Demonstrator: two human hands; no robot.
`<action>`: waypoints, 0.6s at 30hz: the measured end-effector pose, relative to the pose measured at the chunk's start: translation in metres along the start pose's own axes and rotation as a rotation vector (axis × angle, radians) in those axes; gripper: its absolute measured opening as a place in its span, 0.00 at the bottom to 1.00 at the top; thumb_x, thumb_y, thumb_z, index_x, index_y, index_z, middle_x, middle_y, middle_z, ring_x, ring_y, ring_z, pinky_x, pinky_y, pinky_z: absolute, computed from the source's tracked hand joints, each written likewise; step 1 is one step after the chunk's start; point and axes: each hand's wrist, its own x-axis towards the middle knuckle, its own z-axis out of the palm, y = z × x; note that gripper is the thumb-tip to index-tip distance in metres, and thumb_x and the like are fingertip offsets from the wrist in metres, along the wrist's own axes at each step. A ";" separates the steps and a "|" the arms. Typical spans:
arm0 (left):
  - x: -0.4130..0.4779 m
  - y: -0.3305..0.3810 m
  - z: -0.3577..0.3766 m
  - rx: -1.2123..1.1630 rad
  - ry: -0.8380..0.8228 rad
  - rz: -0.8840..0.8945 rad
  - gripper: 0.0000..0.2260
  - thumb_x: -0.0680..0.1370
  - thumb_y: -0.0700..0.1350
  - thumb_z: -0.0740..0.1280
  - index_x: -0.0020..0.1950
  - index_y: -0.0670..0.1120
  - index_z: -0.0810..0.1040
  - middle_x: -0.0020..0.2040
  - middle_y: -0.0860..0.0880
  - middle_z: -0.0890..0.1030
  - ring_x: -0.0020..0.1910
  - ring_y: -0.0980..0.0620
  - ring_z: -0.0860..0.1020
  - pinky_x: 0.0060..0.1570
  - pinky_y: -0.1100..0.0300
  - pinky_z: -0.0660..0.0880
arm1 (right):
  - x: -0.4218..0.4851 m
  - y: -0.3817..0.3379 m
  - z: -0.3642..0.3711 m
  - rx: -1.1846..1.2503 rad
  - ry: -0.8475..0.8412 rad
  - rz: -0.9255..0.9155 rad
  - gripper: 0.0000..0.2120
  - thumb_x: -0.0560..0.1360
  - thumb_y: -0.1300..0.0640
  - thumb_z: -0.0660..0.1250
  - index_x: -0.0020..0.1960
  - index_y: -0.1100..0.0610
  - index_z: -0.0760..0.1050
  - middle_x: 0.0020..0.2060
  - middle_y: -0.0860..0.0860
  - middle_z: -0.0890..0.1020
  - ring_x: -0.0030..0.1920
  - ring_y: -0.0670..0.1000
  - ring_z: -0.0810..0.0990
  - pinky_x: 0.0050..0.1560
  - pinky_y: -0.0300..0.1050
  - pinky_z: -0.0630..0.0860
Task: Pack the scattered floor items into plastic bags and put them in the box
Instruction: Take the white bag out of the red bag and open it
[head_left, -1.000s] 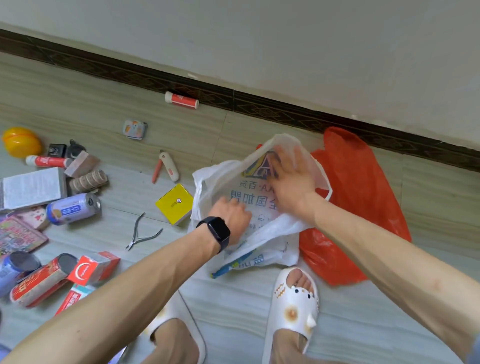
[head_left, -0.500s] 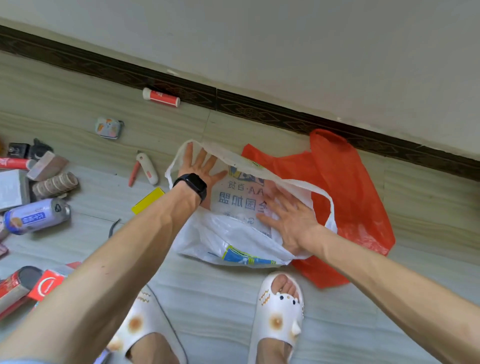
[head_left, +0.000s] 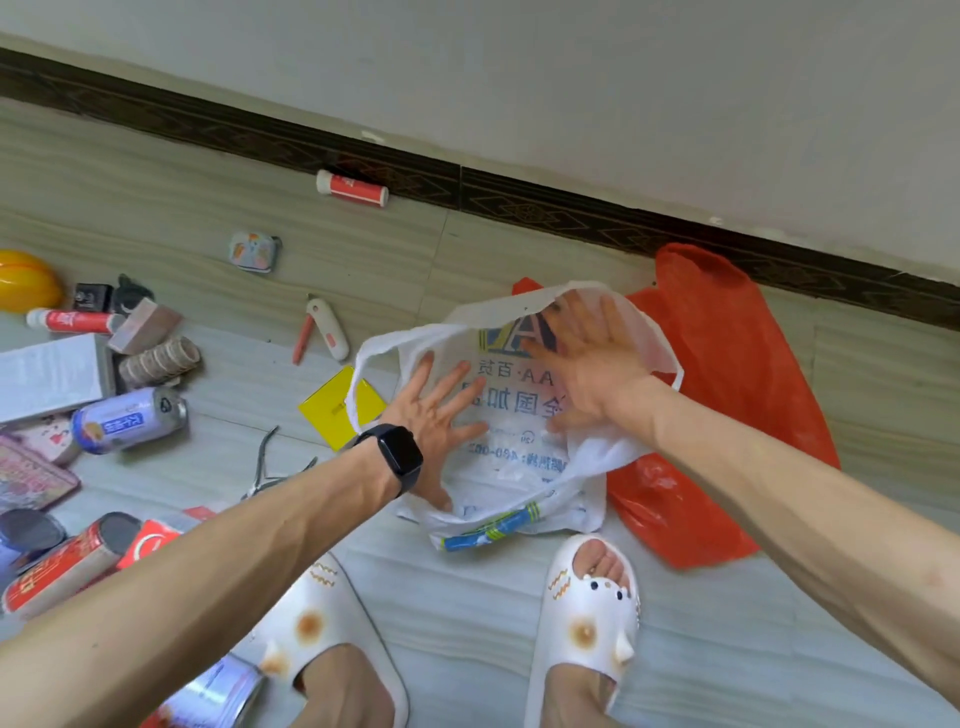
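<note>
A white plastic bag (head_left: 519, 462) with blue print lies on the floor in front of my feet, its mouth spread wide. My left hand (head_left: 441, 415), with a black watch on the wrist, rests flat on the printed plastic with fingers splayed. My right hand (head_left: 587, 364) is also flat and splayed, and its fingertips sit under the bag's thin upper layer. Neither hand holds anything. A red plastic bag (head_left: 727, 395) lies partly beneath the white one, on its right. No box is in view.
Loose items lie on the floor to the left: a yellow box (head_left: 337, 410), nail nippers (head_left: 270, 467), a utility knife (head_left: 327, 330), a drink can (head_left: 130, 421), a white carton (head_left: 52, 376), red cans (head_left: 62, 566) and a red tube (head_left: 353, 188) by the skirting. My slippered feet (head_left: 592, 613) are just below the bag.
My left hand slid from the bag's far left rim toward its middle. My right hand moved farther up, its fingertips now under the upper layer. The bag's mouth is spread wider.
</note>
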 end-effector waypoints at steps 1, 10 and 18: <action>0.002 -0.001 -0.004 0.005 0.058 0.001 0.43 0.71 0.75 0.56 0.79 0.59 0.44 0.79 0.43 0.37 0.77 0.40 0.35 0.67 0.31 0.30 | -0.003 -0.008 0.000 -0.010 -0.001 -0.029 0.54 0.64 0.24 0.65 0.80 0.41 0.43 0.79 0.52 0.33 0.76 0.60 0.27 0.71 0.68 0.28; 0.012 -0.032 -0.002 0.070 -0.002 -0.291 0.50 0.74 0.66 0.65 0.75 0.57 0.26 0.72 0.40 0.23 0.73 0.34 0.28 0.62 0.28 0.26 | -0.052 -0.010 0.038 -0.114 -0.153 0.048 0.53 0.67 0.24 0.61 0.78 0.40 0.33 0.73 0.57 0.23 0.70 0.64 0.20 0.68 0.69 0.25; -0.024 -0.045 -0.044 0.094 0.148 -0.285 0.46 0.73 0.72 0.58 0.77 0.56 0.31 0.77 0.40 0.30 0.75 0.38 0.30 0.64 0.29 0.27 | -0.059 0.002 -0.012 -0.044 0.066 0.152 0.59 0.60 0.19 0.61 0.78 0.40 0.34 0.77 0.56 0.29 0.74 0.63 0.24 0.68 0.71 0.26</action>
